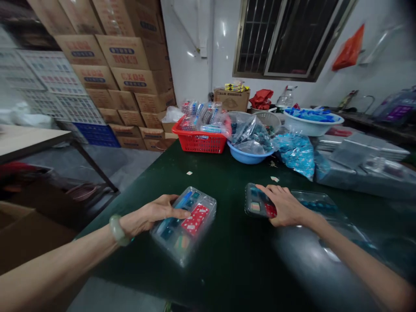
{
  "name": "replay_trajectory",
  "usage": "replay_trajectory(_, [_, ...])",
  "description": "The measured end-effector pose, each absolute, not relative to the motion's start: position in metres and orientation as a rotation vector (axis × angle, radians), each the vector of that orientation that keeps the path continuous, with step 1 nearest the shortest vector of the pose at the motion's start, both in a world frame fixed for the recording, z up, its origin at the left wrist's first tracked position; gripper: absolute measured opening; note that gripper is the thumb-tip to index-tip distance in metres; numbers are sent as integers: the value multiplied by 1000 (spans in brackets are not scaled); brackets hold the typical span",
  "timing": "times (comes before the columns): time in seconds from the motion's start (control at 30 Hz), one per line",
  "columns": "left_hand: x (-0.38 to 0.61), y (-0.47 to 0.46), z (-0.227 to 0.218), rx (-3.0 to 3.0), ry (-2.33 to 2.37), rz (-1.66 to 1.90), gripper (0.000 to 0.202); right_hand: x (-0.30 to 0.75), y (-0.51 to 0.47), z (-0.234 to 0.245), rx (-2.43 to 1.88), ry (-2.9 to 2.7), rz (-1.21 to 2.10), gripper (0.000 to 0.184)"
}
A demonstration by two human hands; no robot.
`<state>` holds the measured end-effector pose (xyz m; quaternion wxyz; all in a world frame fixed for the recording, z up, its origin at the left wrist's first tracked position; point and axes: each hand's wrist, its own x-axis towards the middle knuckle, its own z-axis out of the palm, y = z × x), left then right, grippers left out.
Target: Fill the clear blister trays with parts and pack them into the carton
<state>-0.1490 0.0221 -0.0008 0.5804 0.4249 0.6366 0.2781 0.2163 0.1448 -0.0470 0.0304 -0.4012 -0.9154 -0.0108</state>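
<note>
My left hand [159, 214], with a pale green bangle at the wrist, grips the left side of a clear plastic box [195, 242], thumb on top. Inside that box lie a red packet with white dots [196, 219], a blue stick-like piece and a small orange-and-green piece. Over on the right, my right hand [286, 206] is closed on a second clear plastic box [251, 199], its fingers across the top. Red and pale pieces show in this second box; the rest is under the hand. Beside my right hand lies a clear tray [316, 201] with dark teal pieces.
Along the table's far side stand a red basket [203, 143] of wrapped items, a blue basin [248, 157] with a plastic bag, and a light blue bag [295, 154]. Stacked clear packs [357, 169] sit at the right. Cardboard boxes [126, 56] are piled behind on the left.
</note>
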Motion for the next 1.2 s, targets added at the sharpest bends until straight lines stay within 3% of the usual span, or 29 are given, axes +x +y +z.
replay_trajectory(0.13, [-138,13,8,1341,1728,1031,79,177,114,-4,-962,-2842,-16,96])
replay_trajectory(0.37, [-111,-11,22,992,997,1057,48,86,57,44,-467,-2939,134,102])
replay_trajectory(0.57, [-143,-14,5,671,907,1279,41,71,66,43,-567,-2686,155,99])
replay_trajectory(0.63, [-153,-16,0,628,893,1324,40,76,70,34,-767,-2369,288,90])
replay_trajectory(0.73, [-158,-23,-5,630,896,1388,40,78,73,14,-1049,-1902,757,68])
replay_trajectory(0.87, [-151,-28,-1,641,950,1440,37,69,73,3,-985,-1626,1418,47])
replay_trajectory(1.07, [-156,-23,30,795,1239,1394,25,50,82,26,-879,-1476,1481,32])
replay_trajectory(1.2, [-166,-21,43,1047,1538,1375,34,42,93,34,-896,-1505,1559,29])
